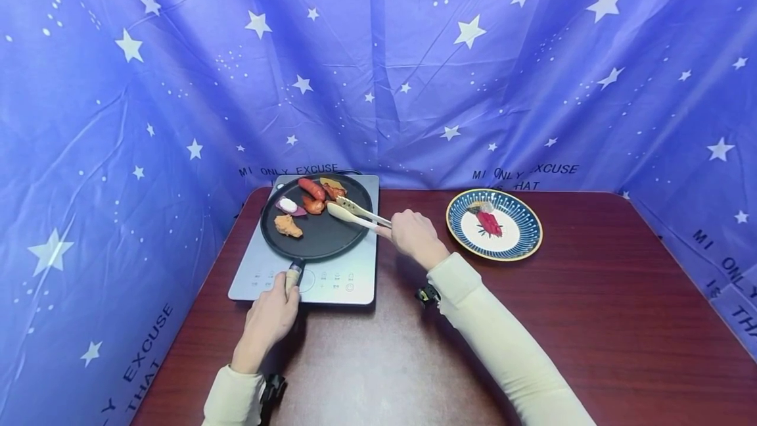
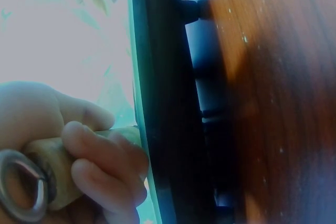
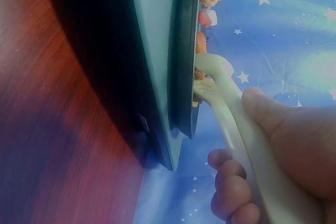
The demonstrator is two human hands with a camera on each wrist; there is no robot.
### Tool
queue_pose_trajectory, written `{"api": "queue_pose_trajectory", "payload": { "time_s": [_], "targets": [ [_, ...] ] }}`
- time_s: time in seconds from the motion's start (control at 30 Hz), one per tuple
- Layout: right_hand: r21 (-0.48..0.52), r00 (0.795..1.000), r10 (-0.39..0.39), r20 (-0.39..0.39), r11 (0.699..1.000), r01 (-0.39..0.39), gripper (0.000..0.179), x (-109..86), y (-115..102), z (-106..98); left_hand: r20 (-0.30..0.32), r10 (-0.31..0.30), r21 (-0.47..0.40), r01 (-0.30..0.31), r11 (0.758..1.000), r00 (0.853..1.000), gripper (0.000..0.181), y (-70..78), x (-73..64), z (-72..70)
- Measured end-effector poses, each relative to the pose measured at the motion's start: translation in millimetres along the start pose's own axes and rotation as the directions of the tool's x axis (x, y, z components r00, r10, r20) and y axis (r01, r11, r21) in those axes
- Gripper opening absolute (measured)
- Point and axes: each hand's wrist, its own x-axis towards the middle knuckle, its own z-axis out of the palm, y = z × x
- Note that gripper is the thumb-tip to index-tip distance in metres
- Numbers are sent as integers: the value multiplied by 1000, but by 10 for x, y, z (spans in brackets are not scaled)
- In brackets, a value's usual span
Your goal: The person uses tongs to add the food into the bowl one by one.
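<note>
A round black frying pan [image 1: 322, 238] sits on a silver induction cooktop [image 1: 248, 278]. My left hand [image 1: 271, 317] grips its light wooden handle [image 2: 60, 169], fingers wrapped round it. In my right hand [image 1: 416, 236] I hold pale tongs [image 3: 231, 129], their tips over the pan's right side beside the food. The pan bears a red sausage [image 1: 311, 188], browned pieces [image 1: 313, 205], a fried drumstick [image 1: 288, 226] and a purple piece with a white top [image 1: 290, 206]. Whether the tongs' tips touch any food, I cannot tell.
Right of the cooktop, a blue-patterned plate [image 1: 526, 238] with a yellow rim holds a red piece of food [image 1: 489, 224] and a small greyish item. The dark red wooden table [image 1: 591, 294] meets a blue star-printed curtain [image 1: 414, 117] at the back and sides.
</note>
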Motion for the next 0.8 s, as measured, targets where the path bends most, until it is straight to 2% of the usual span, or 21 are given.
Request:
{"api": "queue_pose_trajectory", "payload": {
  "time_s": [0.47,0.8],
  "targets": [
    [4,1000,20,3,1000,-20,54,75,32,12,-12,7,-2,-7,1000,1000,41,8,-4,-2],
    [-5,999,28,25,1000,-28,57,76,20,1,3,6,2,-6,1000,1000,41,-13,0,1]
  ]
}}
